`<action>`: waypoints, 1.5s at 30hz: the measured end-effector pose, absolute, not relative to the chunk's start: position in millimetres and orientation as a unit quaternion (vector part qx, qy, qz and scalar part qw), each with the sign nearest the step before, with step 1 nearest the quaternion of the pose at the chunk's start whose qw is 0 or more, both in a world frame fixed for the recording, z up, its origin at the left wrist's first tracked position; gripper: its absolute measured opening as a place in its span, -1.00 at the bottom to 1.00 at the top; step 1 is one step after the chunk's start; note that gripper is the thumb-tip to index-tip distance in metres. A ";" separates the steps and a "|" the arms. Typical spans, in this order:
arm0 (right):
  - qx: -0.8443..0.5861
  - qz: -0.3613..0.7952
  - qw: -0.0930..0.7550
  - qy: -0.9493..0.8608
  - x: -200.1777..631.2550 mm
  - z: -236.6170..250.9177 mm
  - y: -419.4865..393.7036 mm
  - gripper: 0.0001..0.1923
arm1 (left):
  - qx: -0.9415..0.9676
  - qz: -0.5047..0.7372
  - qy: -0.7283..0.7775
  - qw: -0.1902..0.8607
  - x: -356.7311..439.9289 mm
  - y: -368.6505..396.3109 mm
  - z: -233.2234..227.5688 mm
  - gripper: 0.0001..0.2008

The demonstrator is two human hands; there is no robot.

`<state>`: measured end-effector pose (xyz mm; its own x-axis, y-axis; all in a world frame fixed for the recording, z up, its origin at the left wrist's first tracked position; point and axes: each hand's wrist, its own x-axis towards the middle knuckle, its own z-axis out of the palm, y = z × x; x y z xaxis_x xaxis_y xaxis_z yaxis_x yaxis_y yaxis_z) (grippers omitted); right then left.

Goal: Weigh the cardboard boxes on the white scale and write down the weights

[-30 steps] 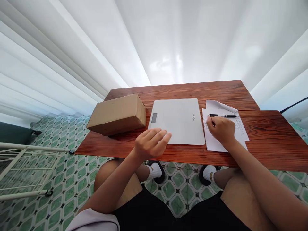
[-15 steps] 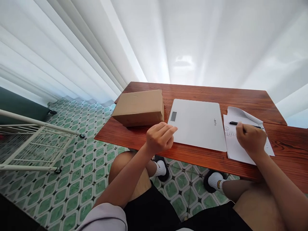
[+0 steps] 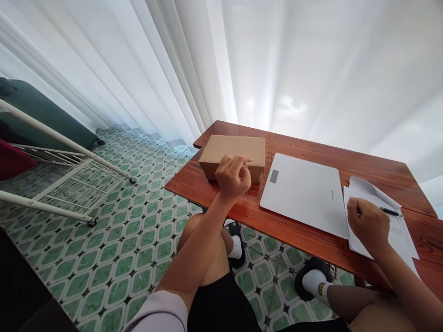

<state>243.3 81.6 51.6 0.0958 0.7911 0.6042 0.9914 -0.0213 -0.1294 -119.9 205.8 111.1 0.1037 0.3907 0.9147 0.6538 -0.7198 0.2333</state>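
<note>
Left hand (image 3: 233,176): I'm seeing it half open, index finger pointing out, the others curling loosely, no item visible in it. It's hovering at the near side of the box (image 3: 238,146), hiding part of its front. Right hand (image 3: 368,227): curling into a loose fist above the papers (image 3: 400,240). From this angle I can't tell whether either hand is touching anything.

Box is sitting closed on the left part of the table (image 3: 194,186). Scale (image 3: 301,193) is lying flat between box and papers, display toward the box, lettering toward the papers. Papers are resting just right of the scale, top sheet curling at its far edge. Pen (image 3: 391,211) is lying on them, just beyond the fist, which is hiding one end. White rack (image 3: 69,144) is standing off to the left.
</note>
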 end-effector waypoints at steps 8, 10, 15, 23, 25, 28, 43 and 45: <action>-0.593 -0.030 0.319 -0.739 137.4 81.7 141.9 -0.67 | -0.597 -0.597 -0.517 0.144 -161.9 236.3 120.6 -0.65; -0.581 0.044 0.359 -0.729 108.8 85.7 156.9 -0.61 | -0.590 -0.582 -0.548 0.116 -172.2 243.5 120.3 -0.65; -0.585 0.236 0.430 -0.646 63.0 83.5 190.4 -0.38 | -0.571 -0.491 -0.658 -0.025 -194.7 257.0 115.0 -0.58; -0.556 0.446 0.403 -0.573 42.5 80.9 209.5 -0.37 | -0.571 -0.338 -0.741 -0.104 -196.2 248.1 124.8 -0.49; -0.565 0.450 0.396 -0.566 41.7 80.5 209.2 -0.39 | -0.571 -0.294 -0.760 -0.099 -194.9 245.8 128.2 -0.52; -0.580 0.444 0.388 -0.561 41.1 78.8 209.2 -0.39 | -0.580 -0.254 -0.769 -0.085 -194.1 244.5 130.4 -0.56; -0.533 0.425 0.432 -0.591 39.4 91.1 200.2 -0.36 | -0.564 -0.355 -0.745 -0.016 -183.2 239.2 135.3 -0.53; -0.526 0.410 0.447 -0.595 45.6 96.7 196.9 -0.35 | -0.560 -0.395 -0.728 -0.018 -179.1 237.7 135.0 -0.53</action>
